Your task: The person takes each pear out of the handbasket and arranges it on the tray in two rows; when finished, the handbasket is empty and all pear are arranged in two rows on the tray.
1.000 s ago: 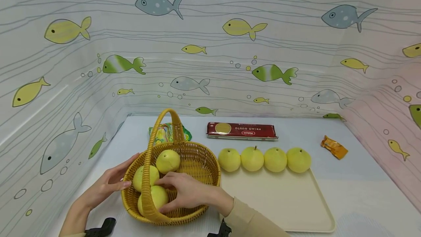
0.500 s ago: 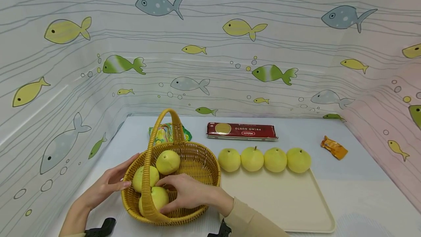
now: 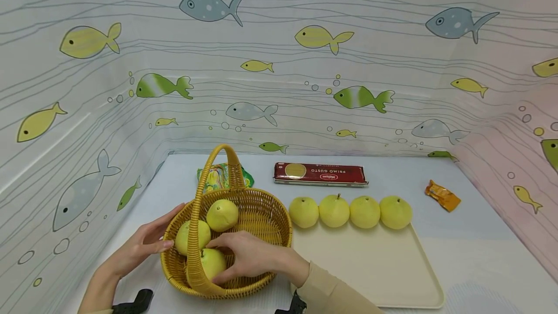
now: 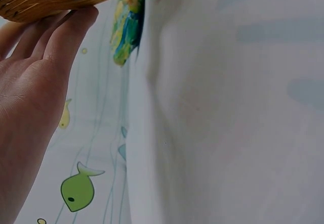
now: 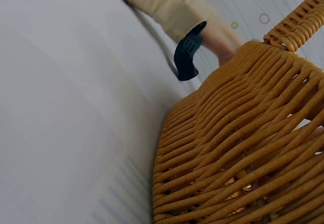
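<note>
Table unchanged, pear (image 3: 212, 261) lifted slightly

Nearest pear (image 3: 212, 261) is partly covered by the right hand (image 3: 248, 258) and the basket (image 3: 266, 207) handle. Fingertip contact under the pear is hidden by the rim. Middle pear (image 3: 192, 236) is crossed by the handle. Green packet (image 3: 222, 176) is mostly blocked behind the basket; its print cannot be read. Tray (image 3: 375, 265) near-left corner is covered by the sleeve (image 3: 331, 294). Small text on the red box (image 3: 320, 173) is too small to read. In the left wrist view, the left hand (image 4: 30, 97) is cut off by the frame edge. In the right wrist view, only basket weave is seen; the right hand's fingers are out of shot.
</note>
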`<state>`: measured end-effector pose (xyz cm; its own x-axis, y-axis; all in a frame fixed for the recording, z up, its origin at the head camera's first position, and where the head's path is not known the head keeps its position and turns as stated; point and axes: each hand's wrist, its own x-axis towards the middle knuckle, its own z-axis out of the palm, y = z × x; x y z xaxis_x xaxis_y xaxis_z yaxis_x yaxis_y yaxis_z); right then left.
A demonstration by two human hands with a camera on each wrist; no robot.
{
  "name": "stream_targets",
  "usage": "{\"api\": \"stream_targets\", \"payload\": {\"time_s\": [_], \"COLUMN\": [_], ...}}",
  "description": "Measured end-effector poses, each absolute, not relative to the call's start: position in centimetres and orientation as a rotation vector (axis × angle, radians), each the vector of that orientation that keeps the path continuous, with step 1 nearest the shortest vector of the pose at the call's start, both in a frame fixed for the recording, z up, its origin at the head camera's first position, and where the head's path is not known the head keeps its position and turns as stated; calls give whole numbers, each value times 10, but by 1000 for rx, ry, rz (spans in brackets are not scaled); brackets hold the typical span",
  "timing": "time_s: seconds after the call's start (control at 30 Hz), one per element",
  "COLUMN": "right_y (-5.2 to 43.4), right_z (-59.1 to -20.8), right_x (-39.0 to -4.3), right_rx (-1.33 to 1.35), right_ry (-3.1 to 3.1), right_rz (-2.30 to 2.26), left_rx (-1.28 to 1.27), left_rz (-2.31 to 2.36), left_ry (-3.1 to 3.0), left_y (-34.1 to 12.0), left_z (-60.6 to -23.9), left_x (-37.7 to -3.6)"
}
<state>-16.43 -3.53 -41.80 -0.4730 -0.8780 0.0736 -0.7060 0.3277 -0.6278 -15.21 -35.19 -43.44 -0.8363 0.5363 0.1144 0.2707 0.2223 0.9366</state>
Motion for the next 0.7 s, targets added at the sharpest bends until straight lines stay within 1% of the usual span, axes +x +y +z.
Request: {"api": "stream_targets", "payload": {"time_s": [0.2, 0.47, 0.7], "right_y": [-36, -35, -35], "right_z": [-418, -418, -418], "right_x": [-165, -164, -164], "right_rx": [-1420, -1399, -1428], "right_ry": [2302, 2345, 2301], "right_rz": [-913, -823, -881], "left_rx": [755, 745, 748], "left_rz": [1651, 1641, 1649], "left_ry": [2270, 2283, 2271], "left_y": [-352, -353, -351], "left_z": [-434, -435, -433], "left_x": [-152, -152, -151]}}
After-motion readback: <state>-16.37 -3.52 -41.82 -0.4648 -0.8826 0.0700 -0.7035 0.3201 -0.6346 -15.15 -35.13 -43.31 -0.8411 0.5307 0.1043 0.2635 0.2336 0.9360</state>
